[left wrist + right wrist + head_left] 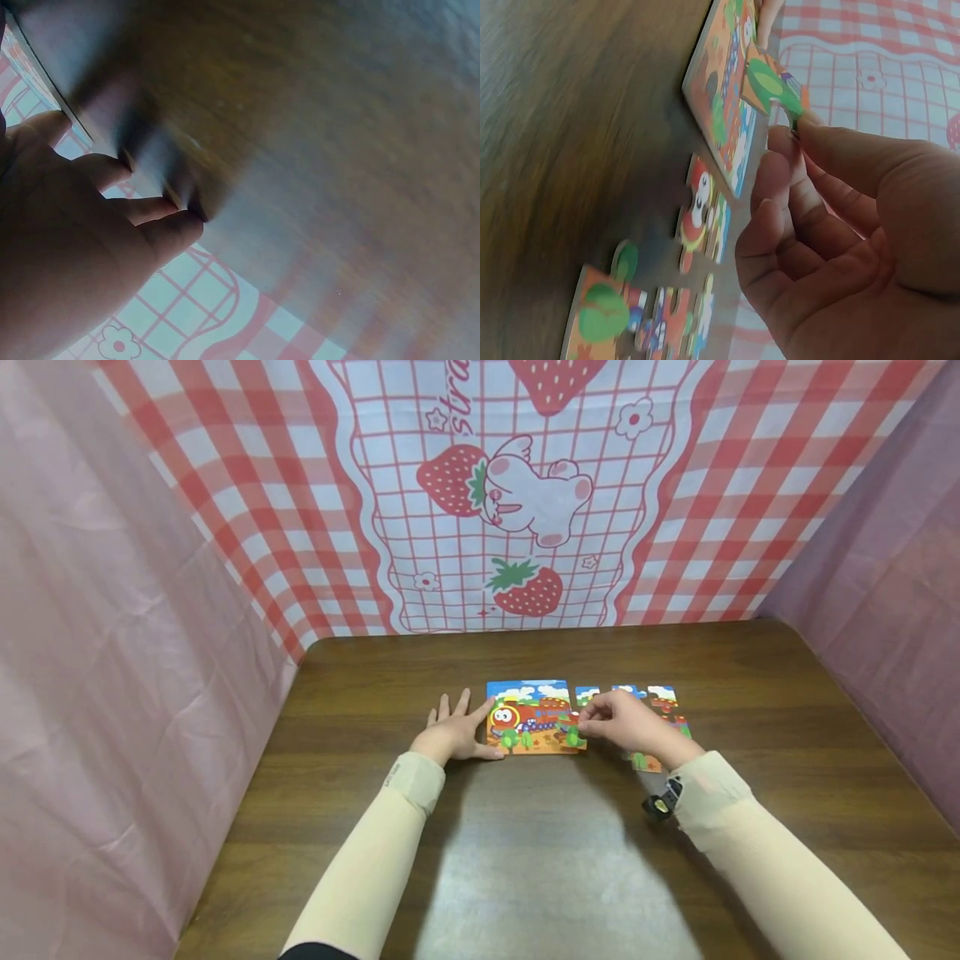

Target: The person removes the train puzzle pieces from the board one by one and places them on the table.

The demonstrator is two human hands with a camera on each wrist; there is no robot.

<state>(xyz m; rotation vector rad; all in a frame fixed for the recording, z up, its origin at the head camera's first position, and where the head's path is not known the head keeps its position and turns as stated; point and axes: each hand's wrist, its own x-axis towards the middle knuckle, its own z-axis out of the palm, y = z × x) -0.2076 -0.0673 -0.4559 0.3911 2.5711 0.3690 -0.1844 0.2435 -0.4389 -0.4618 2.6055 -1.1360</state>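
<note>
A train picture puzzle board lies on the brown table, with blue sky along its top and orange ground below. My left hand rests beside it with fingers spread, thumb and index finger at its left edge. In the left wrist view, the fingertips touch the tabletop. At the board's right edge, my right hand pinches a puzzle piece between thumb and index finger. This piece shows a green bush on orange and overlaps the board, tilted above it in the right wrist view.
Several loose puzzle pieces lie right of the board, partly hidden under the right hand. One shows a red face with white eyes. A red checked strawberry cloth hangs behind the table, and pink curtains hang at both sides.
</note>
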